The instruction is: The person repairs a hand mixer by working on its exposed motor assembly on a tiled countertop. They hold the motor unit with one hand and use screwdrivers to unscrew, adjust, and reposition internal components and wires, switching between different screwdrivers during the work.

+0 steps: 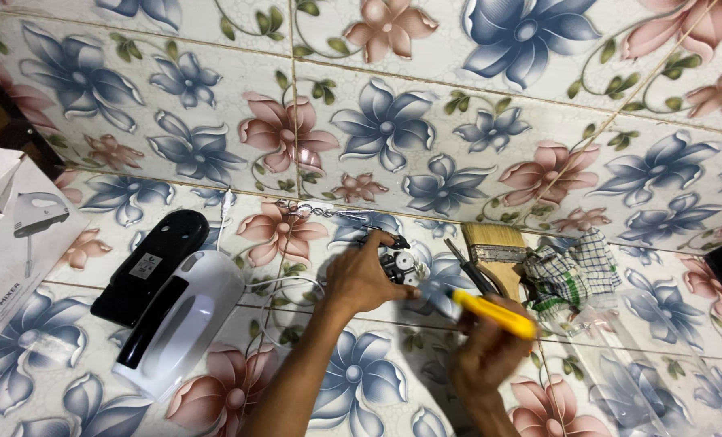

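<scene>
The only camera sits on my head and looks steeply down at the flowered tile floor (474, 105), close enough that my forearms enter from the near edge. My hands sit just below the frame's middle; floor tiles fill the far half. No second view shares this scene.

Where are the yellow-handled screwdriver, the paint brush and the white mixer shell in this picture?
yellow-handled screwdriver (494, 314): head view, middle of its yellow handle.
paint brush (494, 240): head view, on the pale bristles.
white mixer shell (189, 320): head view, middle of its white side.
</scene>
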